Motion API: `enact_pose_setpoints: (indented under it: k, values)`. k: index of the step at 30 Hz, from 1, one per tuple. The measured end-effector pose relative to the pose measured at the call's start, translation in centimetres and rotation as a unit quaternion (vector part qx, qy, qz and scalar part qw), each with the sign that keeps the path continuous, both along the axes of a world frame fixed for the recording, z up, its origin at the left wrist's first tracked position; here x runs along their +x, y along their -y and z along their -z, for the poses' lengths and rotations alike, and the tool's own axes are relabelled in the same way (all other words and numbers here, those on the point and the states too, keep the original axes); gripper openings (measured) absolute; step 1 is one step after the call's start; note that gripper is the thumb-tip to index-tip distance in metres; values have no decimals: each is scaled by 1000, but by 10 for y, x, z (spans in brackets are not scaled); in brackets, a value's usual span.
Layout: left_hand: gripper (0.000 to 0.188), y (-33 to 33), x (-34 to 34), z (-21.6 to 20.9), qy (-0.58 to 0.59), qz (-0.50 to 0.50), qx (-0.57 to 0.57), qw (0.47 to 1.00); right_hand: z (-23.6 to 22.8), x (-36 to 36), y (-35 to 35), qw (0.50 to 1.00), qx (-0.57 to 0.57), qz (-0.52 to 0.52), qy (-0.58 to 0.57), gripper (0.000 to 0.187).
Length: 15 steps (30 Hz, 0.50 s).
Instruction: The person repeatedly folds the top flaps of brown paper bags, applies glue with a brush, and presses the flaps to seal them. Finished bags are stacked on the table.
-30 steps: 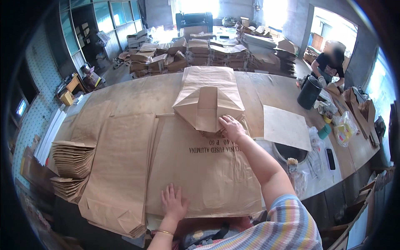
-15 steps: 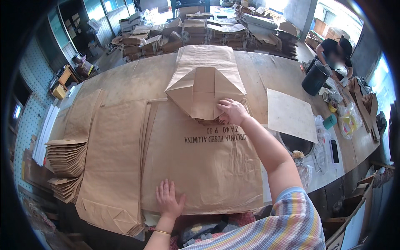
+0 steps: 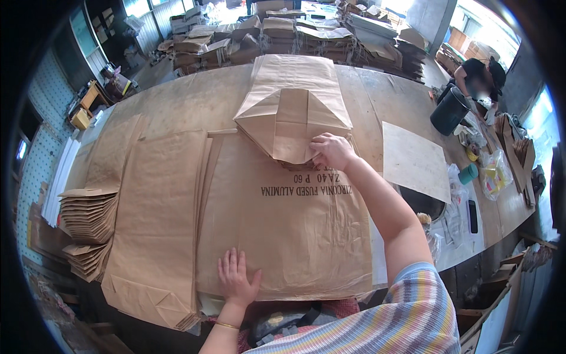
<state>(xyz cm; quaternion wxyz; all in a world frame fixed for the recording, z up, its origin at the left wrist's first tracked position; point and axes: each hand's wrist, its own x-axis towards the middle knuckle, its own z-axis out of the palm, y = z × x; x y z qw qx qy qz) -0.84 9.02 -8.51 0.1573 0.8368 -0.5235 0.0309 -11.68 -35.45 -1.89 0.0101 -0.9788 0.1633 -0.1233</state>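
Observation:
A stack of brown paper bags [image 3: 293, 74] lies at the middle of the table with its folded, diamond-shaped bottom end toward me. My right hand [image 3: 333, 152] reaches across to the near right corner of that end, its fingers curled over the top bag's edge. The thumb is mostly hidden. Under my arm lies a wide printed brown paper sheet or sack [image 3: 283, 242], its dark lettering upside down to me. My left hand [image 3: 239, 278] rests flat near its front edge, fingers stretched out and holding nothing.
More folded paper bags [image 3: 156, 206] are piled on the left, beside fanned bag ends [image 3: 88, 215]. To the right are a pale board [image 3: 415, 162], a phone [image 3: 472, 216], a green cup [image 3: 468, 174] and a black bucket [image 3: 450, 112]. A co-worker [image 3: 476, 79] bends at the far right.
The view has shifted slightly. My right hand's fingers have curled in more at the corner of the bag stack. My left hand stays flat on the printed paper.

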Motion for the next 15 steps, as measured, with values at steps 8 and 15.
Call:
enact_pose_setpoints:
  k: [8,15]
  values:
    - [71,-2,1,0,-8,4,2,1000,4,4,-8,995,-96,-26,13,58]
    - [70,-1,0,4,5,3,-2,1000,-5,9,15,995,75,-34,64,40]
